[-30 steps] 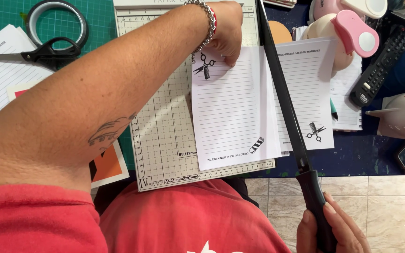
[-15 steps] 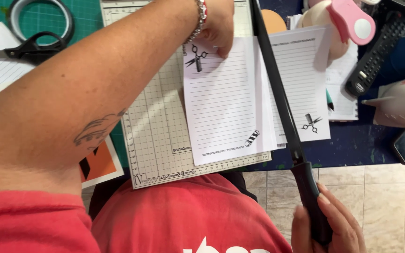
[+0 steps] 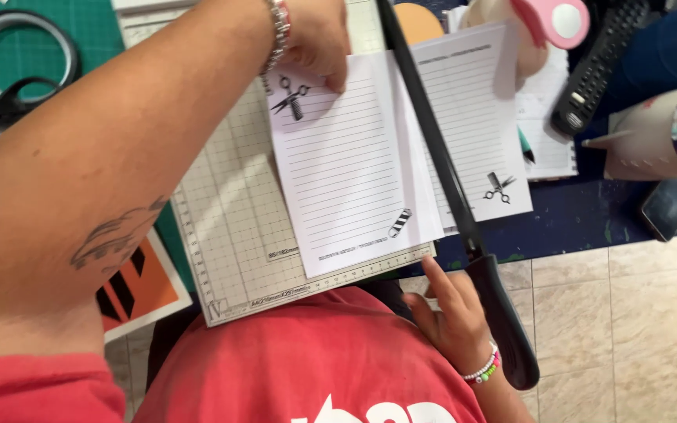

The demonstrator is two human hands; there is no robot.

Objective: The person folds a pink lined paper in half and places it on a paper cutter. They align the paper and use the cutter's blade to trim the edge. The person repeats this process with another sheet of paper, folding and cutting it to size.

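Under the cutter arm (image 3: 432,149), lined sheets (image 3: 350,164) lie partly hidden.

two lined sheets (image 3: 354,168), one paper cutter (image 3: 229,227), one pair of scissors (image 3: 5,106), one remote control (image 3: 601,66), two hands (image 3: 452,317)

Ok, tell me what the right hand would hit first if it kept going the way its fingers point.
The right hand points up and left, toward the near edge of the cutter board. It would likely meet that edge, then the lined sheet, though depth is unclear.
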